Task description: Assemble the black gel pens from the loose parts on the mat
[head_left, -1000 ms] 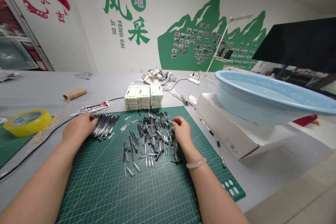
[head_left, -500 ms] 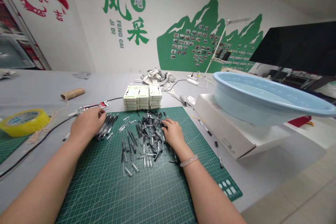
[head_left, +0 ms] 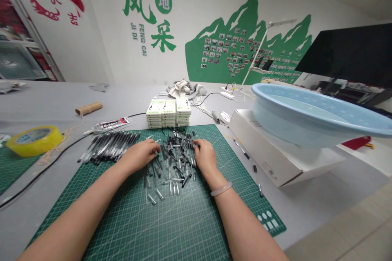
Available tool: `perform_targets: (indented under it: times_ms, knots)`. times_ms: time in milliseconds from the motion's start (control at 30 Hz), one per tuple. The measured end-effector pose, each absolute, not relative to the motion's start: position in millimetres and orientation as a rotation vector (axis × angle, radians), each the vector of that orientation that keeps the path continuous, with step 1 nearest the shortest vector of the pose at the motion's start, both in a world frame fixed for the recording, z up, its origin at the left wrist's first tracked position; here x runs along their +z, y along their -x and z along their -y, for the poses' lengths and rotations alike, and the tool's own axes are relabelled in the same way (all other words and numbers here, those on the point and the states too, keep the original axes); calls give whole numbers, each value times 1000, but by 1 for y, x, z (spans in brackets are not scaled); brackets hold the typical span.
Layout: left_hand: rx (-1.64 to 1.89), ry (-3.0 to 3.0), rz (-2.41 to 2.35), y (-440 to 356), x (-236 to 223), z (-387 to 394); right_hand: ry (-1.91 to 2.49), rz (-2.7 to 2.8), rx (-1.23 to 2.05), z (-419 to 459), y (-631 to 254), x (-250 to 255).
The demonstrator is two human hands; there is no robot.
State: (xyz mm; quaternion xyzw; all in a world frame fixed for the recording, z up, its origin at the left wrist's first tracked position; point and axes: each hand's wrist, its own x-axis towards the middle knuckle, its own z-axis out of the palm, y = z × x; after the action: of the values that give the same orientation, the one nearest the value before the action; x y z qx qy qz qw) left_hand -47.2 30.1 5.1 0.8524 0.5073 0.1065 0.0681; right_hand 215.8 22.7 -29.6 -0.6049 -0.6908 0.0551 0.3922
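Observation:
A heap of loose black and clear pen parts (head_left: 179,151) lies on the green cutting mat (head_left: 171,228). At its left edge is my left hand (head_left: 141,155), fingers curled together beside several clear tubes; what they hold, if anything, is hidden. My right hand (head_left: 205,158), with a pale bangle on its wrist, rests against the heap's right side. Its fingers are closed around a small dark part I cannot identify. Left of the heap, a row of assembled-looking pens (head_left: 107,147) lies side by side.
Small stacked boxes (head_left: 162,108) stand behind the mat. A blue basin (head_left: 284,126) sits on a white box (head_left: 269,159) at right, with loose pen pieces (head_left: 245,153) alongside. Yellow tape (head_left: 35,140), a cardboard tube (head_left: 88,108) and a black cable (head_left: 49,167) lie left.
My left hand has moved right, from over the row of pens to the left edge of the heap, uncovering the row. My right hand stays by the heap. The view has shifted slightly.

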Motion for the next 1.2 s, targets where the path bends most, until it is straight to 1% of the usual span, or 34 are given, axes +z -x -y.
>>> perform_targets:
  times_ms: [300,367,500,633,767,1000,1200]
  knots:
    - [195,-2788,-1304,46,11,-28,1515,1451,246,-27,-225,-29]
    - [181,-2808,-1263,46,11,-28,1476,1342,369,-29,-226,-30]
    - [179,-2869,-1190,48,13,-26,1298,1083,742,-32,-225,-31]
    - [167,-2864,-1216,52,20,-25,1156,936,913,-34,-223,-31]
    - [309,-2718,-1262,58,34,-25,1060,859,998,-32,-222,-27]
    - [596,-2087,-1152,74,61,-16,905,824,1269,-21,-211,-17]
    - [773,-1988,-1107,78,59,-18,839,794,1422,-16,-202,-17]
